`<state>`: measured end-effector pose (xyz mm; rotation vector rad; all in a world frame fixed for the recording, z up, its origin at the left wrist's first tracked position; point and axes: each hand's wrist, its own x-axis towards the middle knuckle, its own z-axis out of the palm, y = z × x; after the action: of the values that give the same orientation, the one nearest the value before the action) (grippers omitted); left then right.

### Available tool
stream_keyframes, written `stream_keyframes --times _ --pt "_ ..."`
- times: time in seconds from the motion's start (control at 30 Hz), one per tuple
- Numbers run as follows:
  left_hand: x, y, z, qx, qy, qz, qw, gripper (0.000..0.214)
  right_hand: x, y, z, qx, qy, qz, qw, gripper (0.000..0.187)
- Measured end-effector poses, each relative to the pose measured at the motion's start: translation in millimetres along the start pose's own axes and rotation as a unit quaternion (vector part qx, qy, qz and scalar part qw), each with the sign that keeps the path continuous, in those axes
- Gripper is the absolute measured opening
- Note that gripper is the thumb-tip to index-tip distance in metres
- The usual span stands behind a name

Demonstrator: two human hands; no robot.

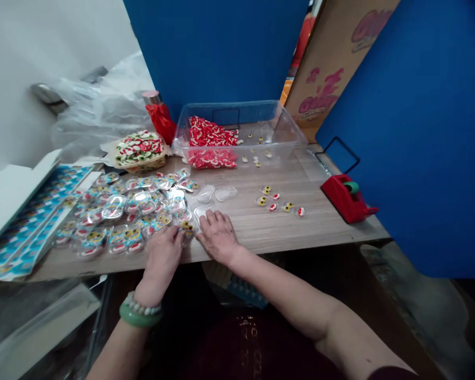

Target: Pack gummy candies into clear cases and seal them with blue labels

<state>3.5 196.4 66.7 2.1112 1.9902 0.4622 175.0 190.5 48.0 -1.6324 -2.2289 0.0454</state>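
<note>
My left hand point(164, 249) is closed, thumb and fingers at a small clear candy pack point(187, 228) with yellow eye-like pieces inside. Beside it, my right hand point(218, 236) lies flat with fingers stretched out, its fingertips at a clear plastic shell point(201, 211). Two more clear shells point(225, 193) lie just beyond. To the left spreads a pile of filled clear packs point(114, 207) with blue printed cards and red-and-white pieces. Right of my hands, several loose yellow eye candies point(262, 201) and red-and-white candies point(273, 207) sit on the table.
A clear bin point(279, 145) holding red-and-white candies point(211, 132) stands at the back. Left of it are a tub of mixed candies point(138, 150) and a red-wrapped bottle point(160, 119). Blue printed card sheets point(35, 211) lie far left; a red tape dispenser point(344, 198) stands right.
</note>
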Motion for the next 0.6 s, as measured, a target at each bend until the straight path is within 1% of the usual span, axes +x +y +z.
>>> stream_keyframes --times 0.07,0.13,0.2,0.27,0.33,0.37,0.43,0.47,0.53,0.6 --pt "8 5 2.5 0.113 0.026 0.026 0.993 0.032 -2 9 5 -0.032 -0.021 -0.02 0.999 0.019" --pt "13 12 4.5 0.173 0.061 0.035 0.982 0.031 -9 24 2 -0.036 -0.037 -0.02 0.998 0.02" --pt "17 19 6.4 0.186 0.102 0.049 0.976 0.031 -16 41 -6 -0.019 -0.045 0.007 0.999 0.021" --pt "18 26 10.1 0.174 0.14 0.068 0.972 0.032 -20 53 -17 0.004 -0.035 0.046 0.998 0.02" --pt "15 33 16.2 0.144 0.166 0.087 0.972 0.031 -22 57 -25 0.027 -0.018 0.061 0.998 0.018" --pt "12 38 19.9 0.121 0.172 0.093 0.973 0.03 -22 56 -28 0.035 -0.014 0.059 0.998 0.018" --pt "-1 47 27.2 0.059 0.17 0.095 0.979 0.029 -24 50 -30 0.036 -0.021 0.042 0.998 0.023" --pt "-8 52 30.1 0.021 0.158 0.093 0.983 0.028 -25 46 -29 0.032 -0.028 0.033 0.999 0.024" --pt "-25 62 33.5 -0.072 0.112 0.083 0.988 0.026 -27 42 -26 0.033 -0.035 0.022 0.999 0.021" --pt "-36 71 33.5 -0.196 0.047 0.04 0.979 0.022 -27 45 -21 0.082 -0.019 0.028 0.996 0.019"
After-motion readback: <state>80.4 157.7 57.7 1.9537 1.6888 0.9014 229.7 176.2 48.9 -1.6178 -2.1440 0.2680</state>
